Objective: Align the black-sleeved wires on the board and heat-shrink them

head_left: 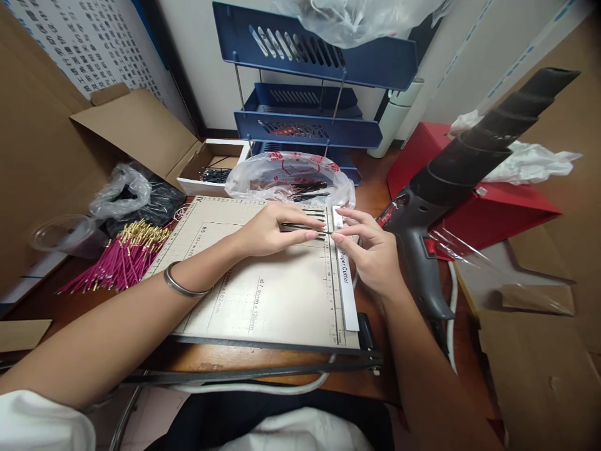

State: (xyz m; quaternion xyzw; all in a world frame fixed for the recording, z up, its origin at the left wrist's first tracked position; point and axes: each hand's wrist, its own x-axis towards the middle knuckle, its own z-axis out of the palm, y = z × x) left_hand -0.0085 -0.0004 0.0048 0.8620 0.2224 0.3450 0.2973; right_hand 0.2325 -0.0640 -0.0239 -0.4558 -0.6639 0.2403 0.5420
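Note:
A cream paper cutter board (286,300) with printed size lines lies before me on the table. My left hand (265,233) rests over its upper part, thumb and fingers closed around a thin black wire-like piece (303,227). At the right edge of the board, my right hand (370,250) pinches near that piece's end, beside the white strip (348,294) marked "Paper Cutter". Several more short black pieces (313,212) lie side by side by the left fingers, partly covered by them. The pieces are too small for me to tell their exact kind.
Magenta wires (113,260) with gold ends are bundled at left. A plastic bag (286,166) and a white box (206,186), both with black pieces, stand behind the board. A heat gun (417,232) leans before a red box (511,210). Blue trays (310,131) rise behind.

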